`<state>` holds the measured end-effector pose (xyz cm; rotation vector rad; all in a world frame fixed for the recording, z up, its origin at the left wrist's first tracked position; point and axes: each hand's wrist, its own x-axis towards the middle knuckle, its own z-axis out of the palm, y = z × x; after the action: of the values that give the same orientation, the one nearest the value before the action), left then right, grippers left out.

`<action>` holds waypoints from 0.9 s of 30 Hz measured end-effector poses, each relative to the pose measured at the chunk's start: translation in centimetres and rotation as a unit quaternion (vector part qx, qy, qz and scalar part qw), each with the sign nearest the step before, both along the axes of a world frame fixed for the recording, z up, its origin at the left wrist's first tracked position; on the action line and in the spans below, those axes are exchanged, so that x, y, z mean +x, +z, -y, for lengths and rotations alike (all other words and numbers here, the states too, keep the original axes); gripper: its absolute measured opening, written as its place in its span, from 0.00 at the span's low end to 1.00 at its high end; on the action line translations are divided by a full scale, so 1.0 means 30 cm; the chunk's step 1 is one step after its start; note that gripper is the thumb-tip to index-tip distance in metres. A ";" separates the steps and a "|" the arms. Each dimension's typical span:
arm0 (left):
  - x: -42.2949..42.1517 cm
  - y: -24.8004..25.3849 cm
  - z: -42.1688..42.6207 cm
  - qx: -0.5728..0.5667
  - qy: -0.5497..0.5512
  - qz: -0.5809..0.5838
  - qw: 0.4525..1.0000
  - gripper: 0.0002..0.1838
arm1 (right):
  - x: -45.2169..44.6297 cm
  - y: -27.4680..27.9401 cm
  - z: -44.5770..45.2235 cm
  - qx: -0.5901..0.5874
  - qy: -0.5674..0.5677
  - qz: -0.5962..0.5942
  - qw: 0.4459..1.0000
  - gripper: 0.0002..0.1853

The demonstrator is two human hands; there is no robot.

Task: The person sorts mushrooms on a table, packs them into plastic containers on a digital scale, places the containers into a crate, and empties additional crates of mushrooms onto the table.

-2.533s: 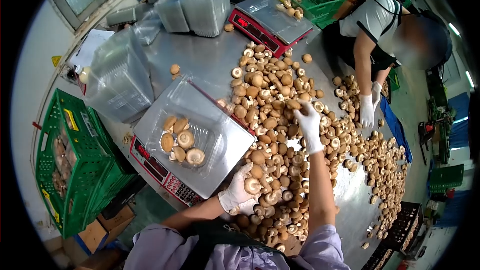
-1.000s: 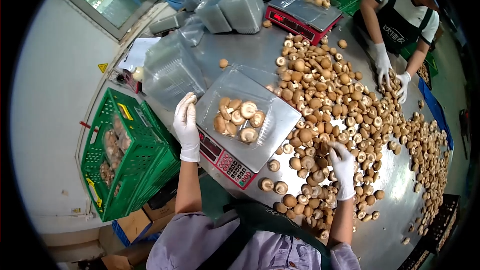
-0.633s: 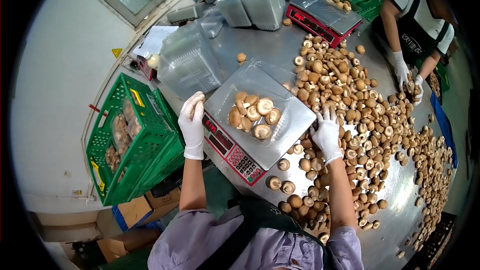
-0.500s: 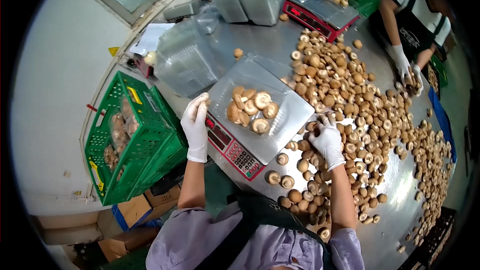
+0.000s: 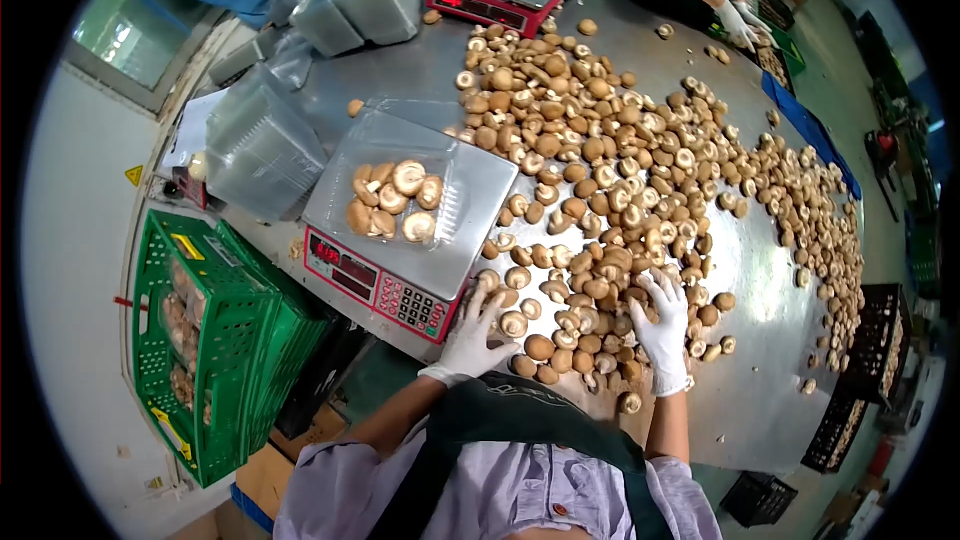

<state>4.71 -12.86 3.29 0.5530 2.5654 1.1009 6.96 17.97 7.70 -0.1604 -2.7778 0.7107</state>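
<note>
Clock: read from the middle of the head view, 12 at the top.
Clear tray (image 5: 450, 205): at 10 o'clock, flat on the plate of the near scale (image 5: 470, 245), well inside its edges, presumably so that all its weight bears on the plate.
Tray mushrooms (image 5: 391, 202): a small group inside the tray, some caps up, some with pale undersides up; neither hand is on them.
Display (image 5: 340, 261): red digits lit, at the plate's side towards the person, likely so that it can be read while standing here.
Heap of mushrooms (image 5: 600, 180): spread over the metal table (image 5: 765, 290) from 1 round to 4 o'clock, with stragglers down to 6; it lies beside the scale, probably to keep both within reach.
Left hand (image 5: 468, 342): gloved, at 6 o'clock, just below the scale's corner; fingers extended towards 12, thumb out towards 3. It grips nothing visible; the fingertips are next to a loose mushroom (image 5: 488, 280), contact unclear.
Right hand (image 5: 662, 325): gloved, at 4 o'clock, over the heap's near edge; fingers spread towards 12, thumb towards 11, forearm nearly straight up from the sleeve. No mushroom shows in its grasp; whether the fingertips touch any is unclear.
Stacked containers (image 5: 258, 145): at 10 o'clock, beyond the scale, seemingly kept handy.
Green crate (image 5: 245, 340): at 8 o'clock, bagged contents inside.
Co-worker's hands (image 5: 738, 25): between 1 and 2 o'clock, gloved, well apart from the person's own.
</note>
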 end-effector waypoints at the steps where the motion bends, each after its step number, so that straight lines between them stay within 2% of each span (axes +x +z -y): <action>1: -0.007 -0.011 -0.002 -0.023 -0.017 -0.004 1.000 0.48 | 0.059 -0.003 -0.008 -0.005 -0.026 0.003 1.000 0.21; 4: -0.015 -0.069 -0.019 -0.058 -0.071 -0.087 0.992 0.51 | 0.234 -0.040 -0.022 -0.026 -0.079 0.019 0.996 0.23; 5: -0.026 -0.090 -0.032 -0.057 -0.076 -0.081 0.992 0.52 | 0.284 -0.044 -0.013 -0.019 -0.090 0.031 0.995 0.23; 8: -0.091 -0.105 -0.064 -0.004 -0.087 -0.141 0.986 0.55 | 0.404 -0.057 0.032 -0.026 -0.104 0.064 0.992 0.25; 10: -0.118 -0.091 -0.097 -0.002 -0.086 -0.127 0.988 0.54 | 0.441 -0.049 0.088 0.023 -0.077 0.121 0.989 0.26; 11: -0.141 -0.085 -0.125 0.036 -0.089 -0.113 0.989 0.53 | 0.451 -0.059 0.114 0.032 -0.064 0.145 0.987 0.28; 13: -0.185 -0.068 -0.201 0.076 -0.105 -0.091 0.987 0.50 | 0.433 -0.105 0.169 0.049 -0.040 0.136 0.989 0.31; 15: -0.224 -0.041 -0.296 0.023 -0.158 -0.137 0.978 0.49 | 0.382 -0.151 0.196 0.076 -0.033 0.097 0.992 0.32; 17: -0.262 -0.032 -0.375 -0.038 -0.198 -0.185 0.962 0.50 | 0.313 -0.163 0.202 0.076 -0.050 0.063 0.994 0.28; 19: -0.293 -0.056 -0.425 -0.085 -0.203 -0.181 0.959 0.46 | 0.265 -0.158 0.200 0.063 -0.062 0.053 0.995 0.25; 21: -0.306 -0.056 -0.435 -0.115 -0.210 -0.173 0.955 0.40 | 0.239 -0.136 0.192 0.060 -0.058 0.071 0.994 0.26; 24: -0.275 -0.039 -0.419 -0.076 -0.160 -0.196 0.964 0.31 | 0.223 -0.108 0.171 0.060 -0.050 0.094 0.992 0.28; 27: -0.263 -0.073 -0.333 -0.024 -0.183 -0.254 0.950 0.26 | 0.235 -0.087 0.154 0.055 -0.044 0.115 0.991 0.29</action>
<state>-3.17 -2.86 1.09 1.3896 2.7158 0.8421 14.02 13.35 5.09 -0.3615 -2.9963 0.5451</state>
